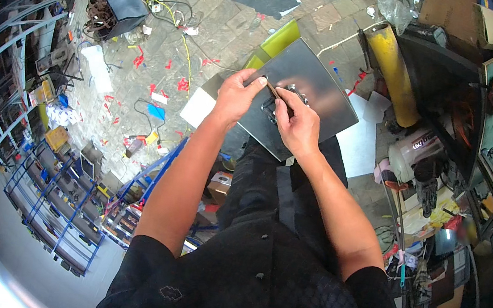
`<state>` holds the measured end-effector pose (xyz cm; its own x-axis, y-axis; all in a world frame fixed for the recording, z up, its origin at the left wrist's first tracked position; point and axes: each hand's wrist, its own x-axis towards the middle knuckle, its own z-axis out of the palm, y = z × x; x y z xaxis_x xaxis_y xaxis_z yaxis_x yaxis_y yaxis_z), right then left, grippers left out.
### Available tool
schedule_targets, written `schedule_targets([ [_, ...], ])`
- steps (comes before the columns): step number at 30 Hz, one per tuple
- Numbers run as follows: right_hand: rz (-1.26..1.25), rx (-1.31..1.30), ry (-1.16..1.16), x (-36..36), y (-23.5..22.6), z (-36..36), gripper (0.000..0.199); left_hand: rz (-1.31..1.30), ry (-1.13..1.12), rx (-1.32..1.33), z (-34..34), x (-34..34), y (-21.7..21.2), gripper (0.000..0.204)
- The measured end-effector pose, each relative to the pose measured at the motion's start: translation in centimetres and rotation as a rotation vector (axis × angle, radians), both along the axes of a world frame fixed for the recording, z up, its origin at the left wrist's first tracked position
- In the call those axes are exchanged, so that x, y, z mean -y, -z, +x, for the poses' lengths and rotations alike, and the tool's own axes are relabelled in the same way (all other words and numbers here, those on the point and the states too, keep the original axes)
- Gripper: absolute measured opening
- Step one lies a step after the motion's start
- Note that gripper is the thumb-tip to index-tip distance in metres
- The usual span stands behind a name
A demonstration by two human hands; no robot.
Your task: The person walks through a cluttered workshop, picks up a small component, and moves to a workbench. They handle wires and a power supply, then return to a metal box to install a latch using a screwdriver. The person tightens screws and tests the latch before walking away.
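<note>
A dark, glossy flat panel (328,102) lies tilted across my thighs. Over it, my left hand (236,98) is closed, thumb and fingers pinched at the far end of a thin brown stick-like piece (272,89). The near end of that piece runs into my right hand (298,126), whose fingers are curled round it. Its exact kind is too small to make out. Between my hands, small black fittings with shiny edges (269,109) sit on the panel, partly covered by my right fingers. A yellow-green panel (281,39) shows beyond the dark one.
White sheets (359,150) lie right of my lap. A yellow cylinder (393,77) stands among clutter at the right. Red scraps and a yellow cable (187,59) are strewn on the paved floor. A black box (122,3) lies far left, near blue metal racks (57,216).
</note>
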<state>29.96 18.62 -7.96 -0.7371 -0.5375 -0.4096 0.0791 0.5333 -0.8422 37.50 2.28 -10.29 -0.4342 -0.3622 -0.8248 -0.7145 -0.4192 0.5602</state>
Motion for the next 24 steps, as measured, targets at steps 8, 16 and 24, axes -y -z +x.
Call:
schedule_targets([
  [8, 0.018, -0.076, -0.021, 0.1, 0.2, 0.0, 0.024, 0.039, 0.004, -0.019, -0.2, 0.8, -0.2, 0.044],
  [16, 0.049, -0.104, 0.006, 0.1, 0.0, 0.8, 0.022, 0.059, 0.008, -0.02, 0.0, 0.6, -0.4, 0.044],
  [24, 0.133, -0.08, 0.06, 0.9, -0.8, 1.7, 0.021, -0.054, 0.0, 0.023, -0.4, -0.2, -1.4, 0.047],
])
